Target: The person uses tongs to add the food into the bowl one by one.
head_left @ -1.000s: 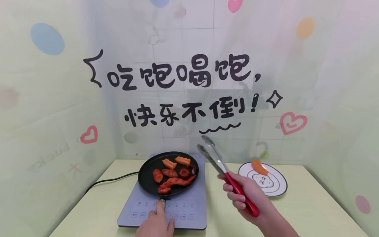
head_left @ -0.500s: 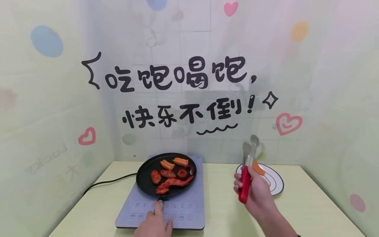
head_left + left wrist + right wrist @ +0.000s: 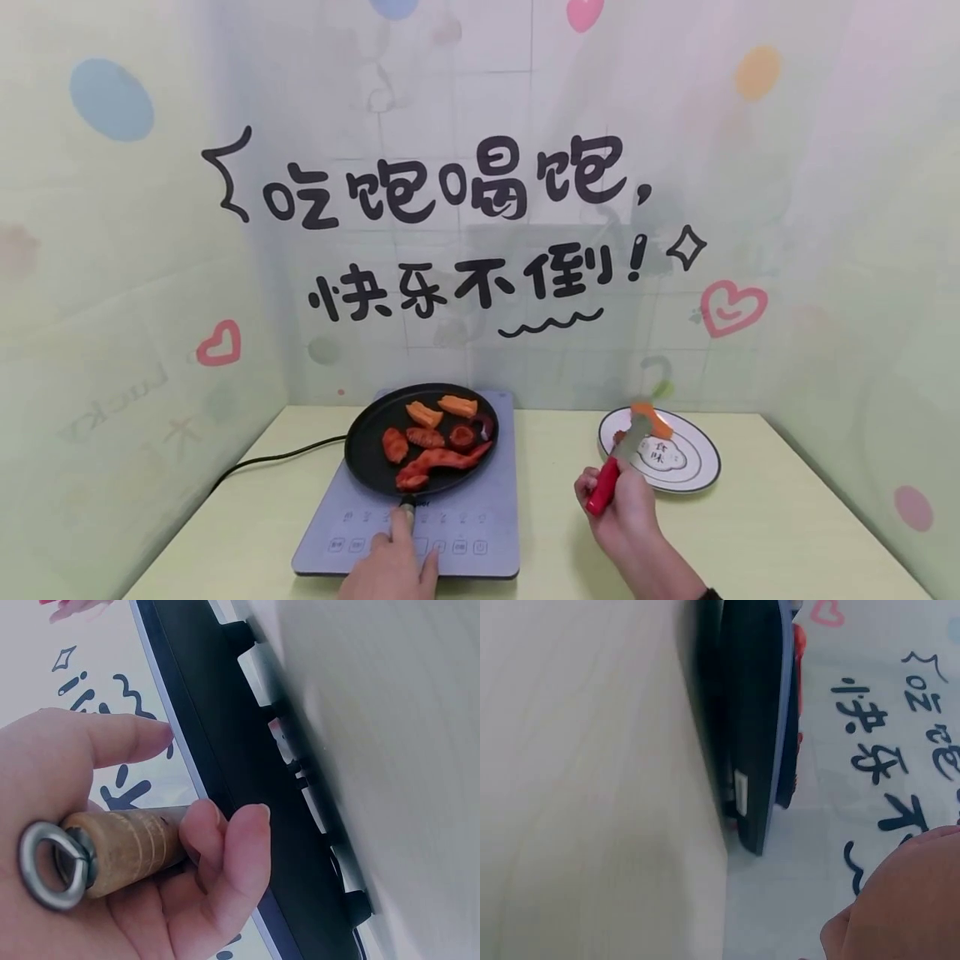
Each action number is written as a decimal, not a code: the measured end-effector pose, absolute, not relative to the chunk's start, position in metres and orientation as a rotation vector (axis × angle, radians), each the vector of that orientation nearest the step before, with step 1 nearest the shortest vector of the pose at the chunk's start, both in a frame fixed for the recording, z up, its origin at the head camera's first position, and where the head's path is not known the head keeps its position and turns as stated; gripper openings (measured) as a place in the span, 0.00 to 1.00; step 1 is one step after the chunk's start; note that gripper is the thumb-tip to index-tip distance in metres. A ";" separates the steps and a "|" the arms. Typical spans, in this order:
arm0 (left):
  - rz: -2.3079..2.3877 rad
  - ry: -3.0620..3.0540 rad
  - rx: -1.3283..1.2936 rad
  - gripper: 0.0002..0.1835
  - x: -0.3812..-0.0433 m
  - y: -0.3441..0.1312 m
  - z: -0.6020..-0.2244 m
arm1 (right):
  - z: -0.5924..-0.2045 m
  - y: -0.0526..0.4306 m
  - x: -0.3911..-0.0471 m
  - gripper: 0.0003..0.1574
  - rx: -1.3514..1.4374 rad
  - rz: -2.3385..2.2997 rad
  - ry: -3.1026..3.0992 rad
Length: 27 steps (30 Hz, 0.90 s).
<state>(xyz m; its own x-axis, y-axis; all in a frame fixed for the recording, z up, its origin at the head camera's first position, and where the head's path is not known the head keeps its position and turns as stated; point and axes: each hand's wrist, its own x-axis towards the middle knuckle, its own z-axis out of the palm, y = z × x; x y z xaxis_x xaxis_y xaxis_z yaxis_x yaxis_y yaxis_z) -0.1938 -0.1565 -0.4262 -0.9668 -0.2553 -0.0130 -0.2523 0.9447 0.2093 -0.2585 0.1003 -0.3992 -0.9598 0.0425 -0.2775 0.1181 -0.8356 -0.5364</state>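
My left hand holds the wooden handle of a black frying pan; the handle ends in a metal ring. In the pan lie several reddish food pieces, one long and wavy, and two orange pieces. On the right, my right hand grips red-handled metal tongs. Their tips reach over a white plate, overlapping an orange strip there. A small dark red piece shows beside the tongs. In the right wrist view only part of the hand appears, the tongs hidden.
The pan sits on a grey induction cooker with touch buttons, its black cord running left. A pale tabletop lies between cooker and plate. Printed curtains enclose the back and sides.
My right hand has carried the tongs rightward from beside the pan, turned them, and lowered their tips over the plate. My left hand stays on the pan handle.
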 end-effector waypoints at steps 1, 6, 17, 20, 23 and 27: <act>-0.331 -3.087 0.402 0.37 -0.194 -0.156 -0.425 | -0.401 0.103 -0.261 0.24 0.436 -2.936 0.891; -0.331 -3.093 0.406 0.38 -0.194 -0.156 -0.424 | -0.408 0.115 -0.270 0.23 0.488 -2.938 0.873; -0.334 -3.098 0.402 0.39 -0.194 -0.156 -0.421 | -0.412 0.119 -0.276 0.29 0.520 -2.946 0.974; -0.337 -3.094 0.394 0.39 -0.194 -0.156 -0.422 | -0.414 0.118 -0.277 0.22 0.522 -2.960 0.984; -0.340 -3.085 0.389 0.38 -0.194 -0.156 -0.423 | -0.418 0.118 -0.278 0.14 0.523 -2.954 1.023; -0.336 -3.085 0.397 0.38 -0.194 -0.156 -0.424 | -0.423 0.118 -0.277 0.08 0.519 -2.923 1.064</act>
<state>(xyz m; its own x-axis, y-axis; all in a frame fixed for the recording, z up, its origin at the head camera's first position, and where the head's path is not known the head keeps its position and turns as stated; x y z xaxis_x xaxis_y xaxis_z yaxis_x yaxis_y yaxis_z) -0.1944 -0.1562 -0.4241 -0.9677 -0.2518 -0.0144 -0.2490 0.9447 0.2133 -0.2774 0.1177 -0.4226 -0.9458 0.1216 -0.3011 0.1003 -0.7723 -0.6272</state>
